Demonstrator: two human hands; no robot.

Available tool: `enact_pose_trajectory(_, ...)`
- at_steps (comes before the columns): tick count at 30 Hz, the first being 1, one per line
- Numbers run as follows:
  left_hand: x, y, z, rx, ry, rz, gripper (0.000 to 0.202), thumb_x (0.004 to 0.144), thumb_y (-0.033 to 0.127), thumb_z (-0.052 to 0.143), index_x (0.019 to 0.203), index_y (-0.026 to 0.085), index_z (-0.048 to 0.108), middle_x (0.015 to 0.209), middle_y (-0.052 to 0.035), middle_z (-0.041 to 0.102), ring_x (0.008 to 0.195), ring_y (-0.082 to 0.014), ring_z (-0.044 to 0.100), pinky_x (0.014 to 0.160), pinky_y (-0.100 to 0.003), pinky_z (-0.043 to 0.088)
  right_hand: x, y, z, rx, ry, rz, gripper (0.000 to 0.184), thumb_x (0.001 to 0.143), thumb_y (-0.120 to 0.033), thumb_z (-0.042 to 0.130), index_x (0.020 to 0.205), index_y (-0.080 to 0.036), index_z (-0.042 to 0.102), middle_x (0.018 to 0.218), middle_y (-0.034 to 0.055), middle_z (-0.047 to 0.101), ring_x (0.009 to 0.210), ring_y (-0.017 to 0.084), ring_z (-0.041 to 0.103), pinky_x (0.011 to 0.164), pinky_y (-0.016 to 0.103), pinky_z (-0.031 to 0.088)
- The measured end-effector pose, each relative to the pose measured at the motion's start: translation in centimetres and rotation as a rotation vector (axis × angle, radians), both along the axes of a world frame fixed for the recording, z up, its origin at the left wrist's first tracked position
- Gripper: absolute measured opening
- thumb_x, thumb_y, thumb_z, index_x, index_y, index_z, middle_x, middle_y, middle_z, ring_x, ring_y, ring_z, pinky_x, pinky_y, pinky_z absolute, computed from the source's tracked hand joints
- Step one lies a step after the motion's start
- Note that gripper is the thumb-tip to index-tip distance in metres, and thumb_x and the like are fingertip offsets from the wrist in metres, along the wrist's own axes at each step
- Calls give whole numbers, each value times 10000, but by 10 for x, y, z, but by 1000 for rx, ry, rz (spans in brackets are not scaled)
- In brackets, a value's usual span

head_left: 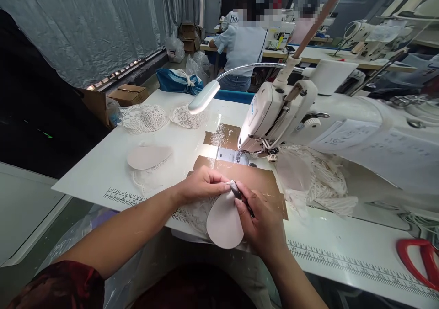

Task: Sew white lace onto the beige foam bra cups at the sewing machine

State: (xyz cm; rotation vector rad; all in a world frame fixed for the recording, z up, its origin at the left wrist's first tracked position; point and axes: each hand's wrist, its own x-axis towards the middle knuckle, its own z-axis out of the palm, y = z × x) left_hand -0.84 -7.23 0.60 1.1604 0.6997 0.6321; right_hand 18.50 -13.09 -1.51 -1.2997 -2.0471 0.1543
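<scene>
A smooth, pale bra cup [225, 222] with lace [195, 215] beside it hangs over the front edge of the sewing table. My left hand [202, 183] pinches its narrow upper tip between thumb and fingers. Right at that tip, my right hand [259, 213] grips small dark thread snips [235, 189], their blades mostly hidden by my fingers. Both hands are close together, in front of the sewing machine [264, 112] and over brown tape [254, 176] stuck to the table.
Another pale cup [149, 157] with lace lies at left, and white lace pieces [146, 118] behind it. More lace [329, 181] is heaped right of the needle. A lamp [205, 98] arches above. Red-handled scissors [418, 261] rest at far right. A person [242, 44] sits ahead.
</scene>
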Motion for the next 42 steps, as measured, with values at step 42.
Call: enact_pose_trajectory(42,-2,-1,0,162,-17,-263,213,793,274,703,906,98,745,883,-106,705,803,-166,632,747,-248,486,8,10,0,-25,71,-223,396,925,-323,446,1267,-149,543,1198,110,655,1067,234,619,877,377,516)
